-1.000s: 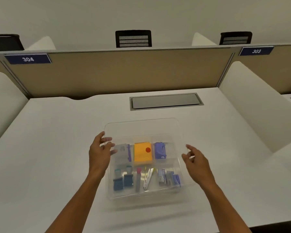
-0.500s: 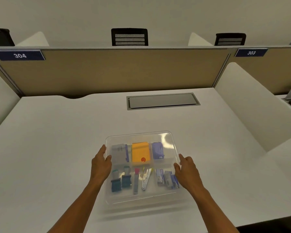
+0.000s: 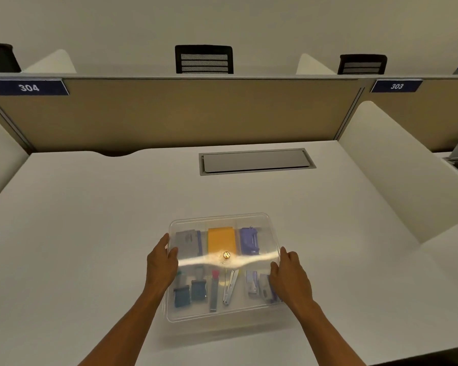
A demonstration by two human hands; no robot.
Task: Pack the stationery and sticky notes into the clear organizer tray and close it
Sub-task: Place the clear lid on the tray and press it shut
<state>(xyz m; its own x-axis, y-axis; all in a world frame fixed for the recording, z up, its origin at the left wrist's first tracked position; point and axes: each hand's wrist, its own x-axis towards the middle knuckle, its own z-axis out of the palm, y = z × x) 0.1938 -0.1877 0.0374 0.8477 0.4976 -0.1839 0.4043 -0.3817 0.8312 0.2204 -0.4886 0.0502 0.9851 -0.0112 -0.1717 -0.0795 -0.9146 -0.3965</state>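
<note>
The clear organizer tray (image 3: 224,317) stands on the white desk (image 3: 90,233) in front of me, its clear lid (image 3: 220,219) lying flat on top. Through the lid I see an orange sticky-note pad (image 3: 221,240), a grey box (image 3: 187,241), a purple item (image 3: 249,240), blue binder clips (image 3: 181,297), a red-tipped cutter (image 3: 214,289), a metal clip (image 3: 229,286) and small boxes (image 3: 254,285). My left hand (image 3: 160,265) grips the lid's left edge, thumb on top. My right hand (image 3: 288,273) grips the right edge the same way. A glare band crosses the lid.
A grey cable hatch (image 3: 254,161) is set into the desk behind the tray. A beige partition (image 3: 196,112) closes the back, and white dividers stand at the right (image 3: 397,167) and left (image 3: 0,159). Black chairs (image 3: 204,59) show beyond.
The lid, raised behind the tray a second ago, has come down flat over it. My right hand moved in from the side onto the lid's right edge; my left hand stayed on the left edge.
</note>
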